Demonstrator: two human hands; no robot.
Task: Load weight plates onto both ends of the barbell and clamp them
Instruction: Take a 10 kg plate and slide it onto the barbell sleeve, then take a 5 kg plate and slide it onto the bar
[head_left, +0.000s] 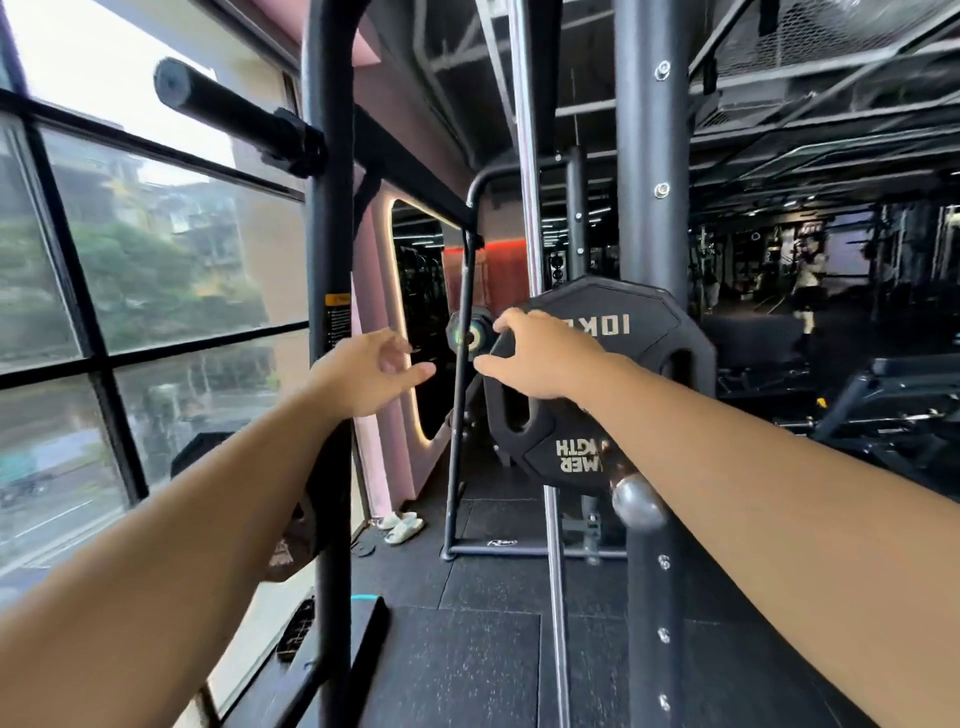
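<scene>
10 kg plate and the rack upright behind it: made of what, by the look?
Plate: black, matte with a soft sheen, moulded grip slots and white printed lettering; looks rubber- or urethane-coated, core not visible. Rack upright: dark, smooth matte finish with bolt heads and holes; likely painted or powder-coated steel.

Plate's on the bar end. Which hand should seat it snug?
Probably the right hand: its fingers curl over the plate's middle, beside the bar end. The left hand hovers open, touching nothing.
</scene>
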